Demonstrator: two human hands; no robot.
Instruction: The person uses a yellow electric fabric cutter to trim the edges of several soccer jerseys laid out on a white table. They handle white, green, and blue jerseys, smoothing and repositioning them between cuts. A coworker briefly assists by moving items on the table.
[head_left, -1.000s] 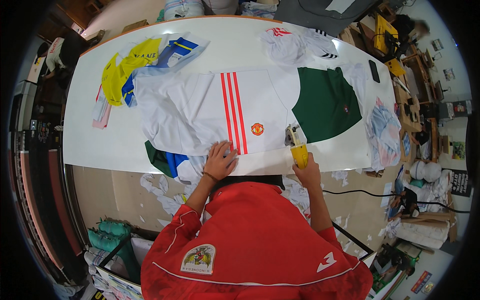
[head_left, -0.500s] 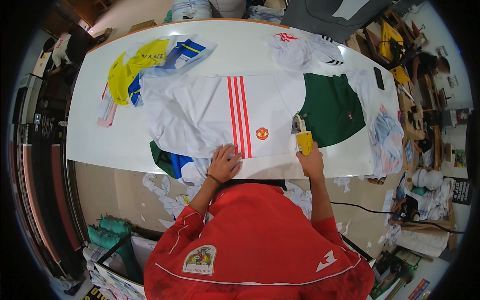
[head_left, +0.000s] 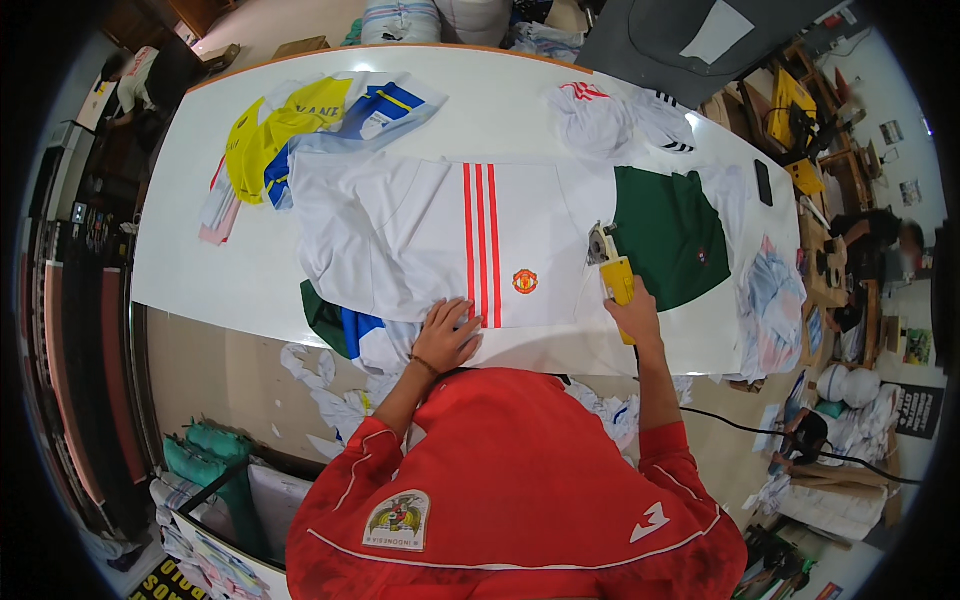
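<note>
My left hand [head_left: 446,342] lies with fingers spread on the lower edge of a white fabric panel [head_left: 395,225] that carries three red stripes and a red-and-yellow crest. My right hand [head_left: 637,318] grips a yellow handheld electric cutter [head_left: 617,282], its metal head at the panel's right edge. Just right of that head is a dark green fabric piece [head_left: 665,230]. Blue and dark green pieces [head_left: 330,320] show from under the white panel near my left hand.
Yellow and blue garments [head_left: 250,150] lie back left on the white table [head_left: 170,270], white garments [head_left: 600,120] back right, a phone [head_left: 763,180] and pale fabric [head_left: 770,300] at the right. A black cord [head_left: 740,428] hangs rightward. Co-workers [head_left: 140,85] [head_left: 870,240] appear at both sides.
The cutter and my right hand have moved away from my body along the white panel's right edge. My left hand stays on the panel. The whole view has shifted slightly.
</note>
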